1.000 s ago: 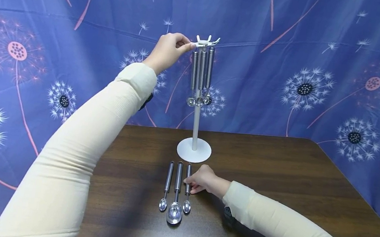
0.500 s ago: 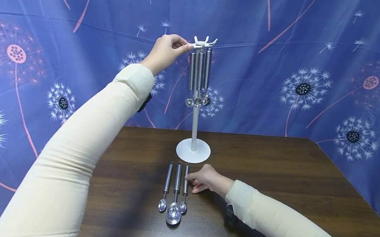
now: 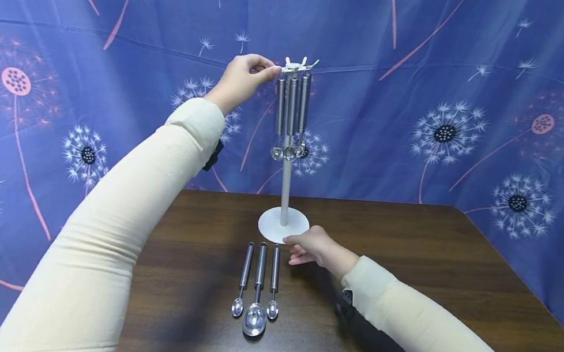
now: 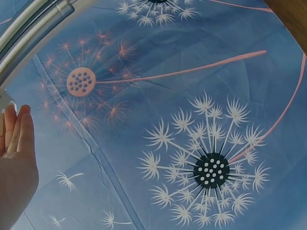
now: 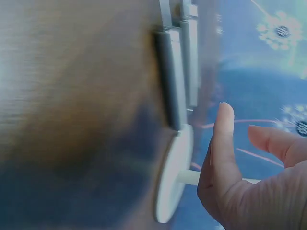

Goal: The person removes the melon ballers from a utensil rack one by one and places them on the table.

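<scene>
A white utensil stand [image 3: 286, 182] rises from a round base on the table, with several metal small-bowled scoops [image 3: 291, 107] hanging below its hooks. My left hand [image 3: 243, 78] pinches a hook at the stand's top; in the left wrist view that hand [image 4: 19, 163] is at the edge. On the table lie three metal scoops side by side: a left small one [image 3: 245, 270], a large one [image 3: 258, 289] in the middle, and a right small one [image 3: 275, 280]. By the stand's base hovers my right hand [image 3: 318, 247], its thumb and fingers apart, holding nothing.
The brown wooden table [image 3: 400, 242] has its back edge near a blue dandelion-print cloth [image 3: 369, 139]. The stand's base [image 5: 175, 177] and blurred handles [image 5: 172, 76] lie beyond the right hand in the right wrist view.
My right hand has let go of the right small scoop and moved up towards the stand's base. That scoop now lies beside the large one. The left hand still holds the stand's top.
</scene>
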Tool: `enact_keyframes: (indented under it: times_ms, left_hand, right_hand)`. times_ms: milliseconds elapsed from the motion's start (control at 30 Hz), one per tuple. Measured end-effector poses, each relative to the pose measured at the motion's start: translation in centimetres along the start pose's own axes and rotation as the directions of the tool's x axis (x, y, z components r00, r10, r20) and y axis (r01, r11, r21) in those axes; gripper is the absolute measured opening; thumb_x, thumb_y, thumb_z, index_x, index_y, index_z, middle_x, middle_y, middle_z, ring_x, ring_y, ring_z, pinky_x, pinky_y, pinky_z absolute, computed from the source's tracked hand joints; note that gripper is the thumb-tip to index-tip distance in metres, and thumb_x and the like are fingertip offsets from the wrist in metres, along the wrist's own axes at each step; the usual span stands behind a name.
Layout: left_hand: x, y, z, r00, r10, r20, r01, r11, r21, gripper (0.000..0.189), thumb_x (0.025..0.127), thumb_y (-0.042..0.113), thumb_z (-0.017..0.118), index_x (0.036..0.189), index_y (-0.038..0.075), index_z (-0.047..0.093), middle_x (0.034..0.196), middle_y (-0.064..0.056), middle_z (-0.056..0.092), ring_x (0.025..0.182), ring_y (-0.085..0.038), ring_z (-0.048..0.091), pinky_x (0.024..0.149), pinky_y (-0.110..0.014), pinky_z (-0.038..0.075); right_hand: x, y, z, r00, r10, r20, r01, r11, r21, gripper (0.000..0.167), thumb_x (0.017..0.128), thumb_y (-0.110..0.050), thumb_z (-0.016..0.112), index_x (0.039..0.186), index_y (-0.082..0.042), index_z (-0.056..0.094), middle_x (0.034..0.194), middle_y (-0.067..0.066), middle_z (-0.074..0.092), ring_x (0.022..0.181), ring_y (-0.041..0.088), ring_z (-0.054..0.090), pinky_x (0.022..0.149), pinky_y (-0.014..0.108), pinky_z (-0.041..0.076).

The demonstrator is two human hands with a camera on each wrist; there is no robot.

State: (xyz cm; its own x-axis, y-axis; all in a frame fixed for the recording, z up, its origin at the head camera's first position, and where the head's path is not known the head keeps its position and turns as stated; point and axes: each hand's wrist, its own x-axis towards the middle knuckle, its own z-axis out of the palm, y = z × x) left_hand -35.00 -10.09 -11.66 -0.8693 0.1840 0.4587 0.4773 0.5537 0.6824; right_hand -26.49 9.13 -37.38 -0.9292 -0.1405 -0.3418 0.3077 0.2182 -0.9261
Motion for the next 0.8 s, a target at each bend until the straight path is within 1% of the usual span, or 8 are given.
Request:
enact_keyframes:
  times_ms: [100, 167, 300, 367, 467, 600, 700, 800]
  left_hand:
    - [0.0, 0.0, -0.1, 1.0, 0.01, 0.001, -0.01, 1.0, 0.0, 0.041, 0.096, 0.04, 0.059, 0.123, 0.008, 0.062, 0.113, -0.001, 0.063, 0.104, -0.012, 0.057, 0.091, -0.024, 0.045]
    - [0.0, 0.0, -0.1, 1.0, 0.016, -0.002, -0.016, 1.0, -0.012, 0.041, 0.096, 0.039, 0.059, 0.123, 0.008, 0.062, 0.111, 0.0, 0.063, 0.102, -0.011, 0.056, 0.09, -0.023, 0.045]
    - [0.1, -0.2, 0.0, 1.0, 0.024, -0.017, -0.025, 0.999, -0.049, 0.039, 0.096, 0.036, 0.061, 0.121, 0.007, 0.062, 0.102, 0.004, 0.062, 0.095, -0.008, 0.055, 0.086, -0.022, 0.045]
    - [0.2, -0.3, 0.1, 0.999, 0.025, -0.023, -0.026, 0.997, -0.069, 0.038, 0.095, 0.035, 0.062, 0.12, 0.006, 0.062, 0.099, 0.006, 0.061, 0.095, -0.008, 0.055, 0.085, -0.021, 0.044]
    - [0.1, -0.3, 0.2, 0.999, 0.024, -0.023, -0.026, 0.996, -0.09, 0.036, 0.095, 0.034, 0.062, 0.119, 0.007, 0.062, 0.099, 0.007, 0.06, 0.099, -0.011, 0.056, 0.086, -0.021, 0.044]
    - [-0.2, -0.5, 0.3, 1.0, 0.022, -0.016, -0.023, 0.993, -0.119, 0.035, 0.096, 0.034, 0.061, 0.119, 0.008, 0.063, 0.103, 0.005, 0.06, 0.106, -0.014, 0.057, 0.089, -0.023, 0.044]
    - [-0.2, -0.6, 0.4, 1.0, 0.02, -0.021, -0.022, 0.989, -0.144, 0.034, 0.096, 0.034, 0.061, 0.118, 0.008, 0.064, 0.103, 0.004, 0.06, 0.107, -0.014, 0.056, 0.091, -0.025, 0.045]
    - [-0.2, -0.6, 0.5, 0.999, 0.019, -0.025, -0.023, 0.988, -0.154, 0.034, 0.095, 0.033, 0.062, 0.117, 0.008, 0.064, 0.102, 0.005, 0.06, 0.105, -0.012, 0.056, 0.091, -0.026, 0.045]
  right_hand:
    - [-0.1, -1.5, -0.3, 1.0, -0.023, 0.005, 0.022, 0.999, 0.038, 0.021, 0.089, -0.004, 0.064, 0.1, 0.009, 0.051, 0.062, 0.007, 0.056, 0.047, 0.012, 0.06, 0.056, 0.028, 0.059]
    - [-0.1, -2.7, -0.6, 0.998, -0.055, 0.007, 0.055, 0.996, 0.067, 0.021, 0.091, -0.002, 0.06, 0.102, 0.013, 0.053, 0.064, 0.007, 0.056, 0.048, 0.011, 0.06, 0.058, 0.027, 0.059]
    - [0.2, -4.6, -1.2, 0.991, -0.137, 0.005, 0.136, 0.984, 0.117, 0.034, 0.094, 0.002, 0.052, 0.122, 0.02, 0.049, 0.077, 0.009, 0.057, 0.058, 0.01, 0.06, 0.066, 0.025, 0.059]
    - [0.3, -5.5, -1.5, 0.986, -0.164, -0.008, 0.164, 0.978, 0.127, 0.036, 0.095, 0.002, 0.051, 0.127, 0.018, 0.048, 0.084, 0.01, 0.058, 0.062, 0.01, 0.061, 0.072, 0.025, 0.059]
    - [0.4, -6.8, -2.0, 0.981, -0.19, -0.039, 0.194, 0.972, 0.133, 0.035, 0.097, 0.001, 0.051, 0.129, 0.015, 0.048, 0.091, 0.011, 0.059, 0.066, 0.011, 0.063, 0.08, 0.028, 0.058]
    - [0.4, -8.3, -2.6, 0.969, -0.23, -0.087, 0.24, 0.961, 0.138, 0.034, 0.096, 0.002, 0.052, 0.128, 0.012, 0.05, 0.089, 0.01, 0.06, 0.066, 0.012, 0.065, 0.08, 0.028, 0.058]
    - [0.3, -9.3, -3.1, 0.959, -0.256, -0.122, 0.272, 0.953, 0.137, 0.033, 0.096, -0.001, 0.053, 0.128, 0.01, 0.051, 0.088, 0.008, 0.06, 0.069, 0.012, 0.066, 0.077, 0.025, 0.058]
    - [0.1, -10.3, -3.6, 0.95, -0.272, -0.155, 0.292, 0.948, 0.127, 0.033, 0.098, -0.004, 0.052, 0.129, 0.007, 0.052, 0.093, 0.008, 0.059, 0.075, 0.014, 0.066, 0.081, 0.026, 0.058]
